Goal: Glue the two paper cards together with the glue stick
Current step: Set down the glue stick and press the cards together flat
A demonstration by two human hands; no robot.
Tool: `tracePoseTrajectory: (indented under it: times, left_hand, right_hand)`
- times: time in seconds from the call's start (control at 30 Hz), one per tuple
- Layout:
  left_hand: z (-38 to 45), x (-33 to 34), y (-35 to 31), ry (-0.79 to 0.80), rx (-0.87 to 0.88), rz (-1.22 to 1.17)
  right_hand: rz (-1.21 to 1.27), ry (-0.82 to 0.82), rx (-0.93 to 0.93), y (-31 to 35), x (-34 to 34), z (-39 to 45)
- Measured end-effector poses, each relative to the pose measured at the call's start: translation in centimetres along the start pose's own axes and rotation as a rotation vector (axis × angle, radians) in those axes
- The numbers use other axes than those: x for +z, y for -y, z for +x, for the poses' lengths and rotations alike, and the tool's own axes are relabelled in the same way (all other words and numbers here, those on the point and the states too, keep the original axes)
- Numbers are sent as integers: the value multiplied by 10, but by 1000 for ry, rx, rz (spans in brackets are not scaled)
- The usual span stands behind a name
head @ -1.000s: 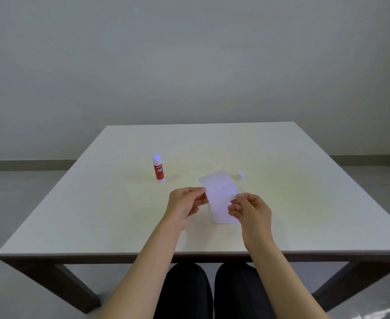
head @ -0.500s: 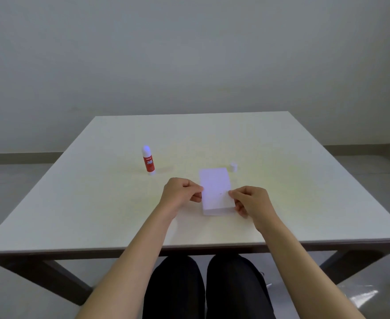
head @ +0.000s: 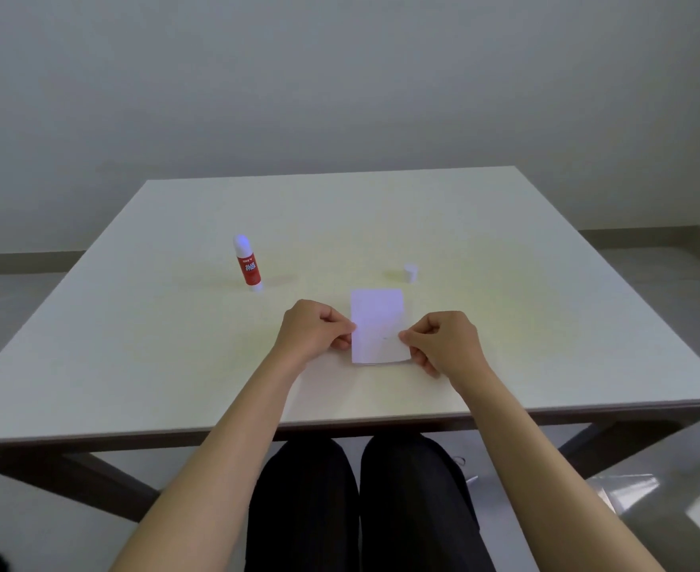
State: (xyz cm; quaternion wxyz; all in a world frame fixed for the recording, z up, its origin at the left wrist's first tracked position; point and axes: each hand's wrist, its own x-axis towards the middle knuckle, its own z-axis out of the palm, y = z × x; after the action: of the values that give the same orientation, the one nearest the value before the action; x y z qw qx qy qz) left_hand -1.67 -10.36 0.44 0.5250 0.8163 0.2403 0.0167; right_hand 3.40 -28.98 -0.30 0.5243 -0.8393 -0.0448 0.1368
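A white paper card (head: 377, 326) lies flat on the pale surface (head: 546, 307), its long sides running away from the person. Only one card face shows; whether a second card sits exactly beneath it cannot be told, though a thin edge line at its near end hints at a layer below.

The left hand (head: 313, 330) is at the card's 9 o'clock edge, fingers curled in, thumb and forefinger pinching the left margin at about mid-length. The right hand (head: 443, 340) is at the 3 o'clock edge, likewise curled, its fingertips nipping the right margin slightly nearer the person. Both hands rest low, knuckles up, with the forearms reaching in over the near rim of the surface.

The glue stick (head: 247, 264), red-labelled with a white body, stands upright at about 10 o'clock from the card, well apart from it and from the left hand. Its tip is uncovered and looks pale bluish. A small white cap (head: 410, 273) stands on the surface at about 1 o'clock from the card, near its far right corner but not touching.

Below the near rim of the surface, the person's dark-trousered knees (head: 360, 501) are visible.
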Motion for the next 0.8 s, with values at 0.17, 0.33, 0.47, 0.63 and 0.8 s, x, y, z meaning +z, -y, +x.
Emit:
tracePoseTrajectory:
  times: [0.17, 0.33, 0.47, 0.63, 0.8]
  left_hand:
    - [0, -1, 1, 3, 6, 12]
    - [1, 0, 0, -4, -2, 22]
    - [0, 2, 0, -10, 2, 47]
    - [2, 4, 0, -15, 7, 85]
    - [3, 6, 1, -32, 33, 151]
  right_hand:
    - [-45, -2, -7, 1, 2, 1]
    - [-64, -5, -19, 2, 2, 0]
    - [-75, -12, -26, 3, 3, -1]
    - [-95, -21, -49, 3, 4, -2]
    - [-161, -33, -74, 3, 7, -3]
